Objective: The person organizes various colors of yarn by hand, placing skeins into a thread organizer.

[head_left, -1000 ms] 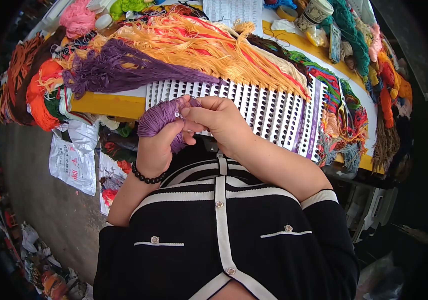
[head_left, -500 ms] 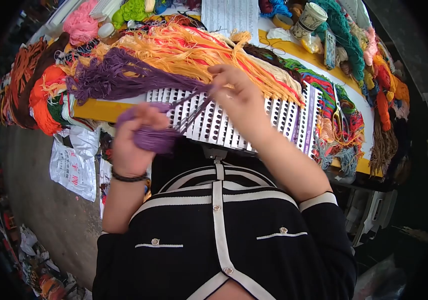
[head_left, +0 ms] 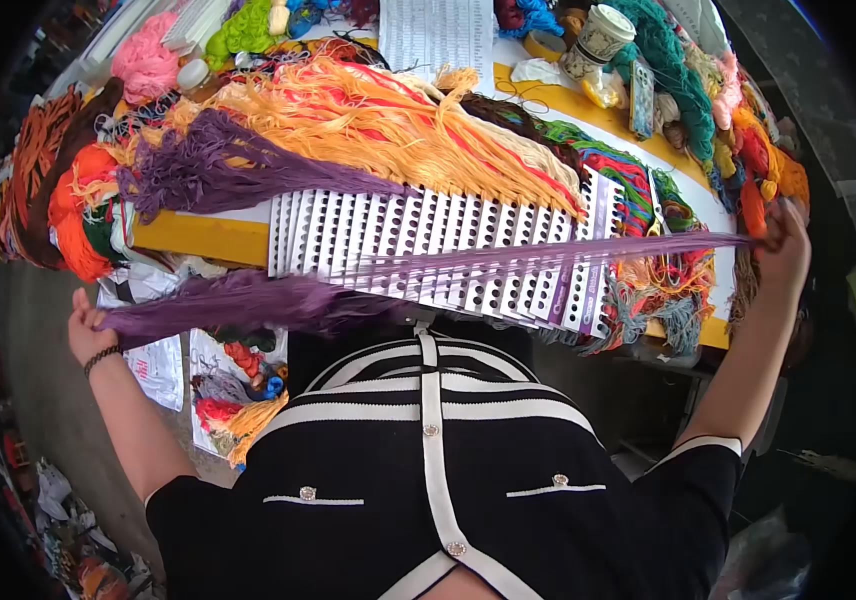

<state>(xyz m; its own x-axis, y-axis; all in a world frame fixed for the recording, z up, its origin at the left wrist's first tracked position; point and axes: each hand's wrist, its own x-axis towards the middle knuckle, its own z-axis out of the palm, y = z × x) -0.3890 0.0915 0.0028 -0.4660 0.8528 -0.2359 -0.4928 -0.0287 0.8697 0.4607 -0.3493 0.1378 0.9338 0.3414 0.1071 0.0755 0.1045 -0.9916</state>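
Note:
A hank of purple thread point(head_left: 278, 303) is stretched across the front of my body, loose and bushy on the left, thinner and tauter on the right. Its left end is gripped by my closed left hand point(head_left: 88, 328), out past the table's left front. My right hand point(head_left: 784, 240), raised beyond the table's right side, is shut on the other end. Beneath the taut strands lie overlapping white cards punched with rows of holes point(head_left: 348, 235). Another purple bundle point(head_left: 218, 165) rests on the table, its narrow end lying over the cards.
Orange and red thread point(head_left: 378, 120) is heaped behind the cards. Scissors point(head_left: 657, 210) lie on multicoloured thread at the right. A patterned cup point(head_left: 600, 42), a phone point(head_left: 642, 98) and a printed sheet point(head_left: 436, 40) are farther back. White plastic bags point(head_left: 156, 370) hang at the left front.
My hands have moved wide apart, the left outward to the left and the right far to the right. The purple thread, bunched at my left hand before, is now drawn out between them.

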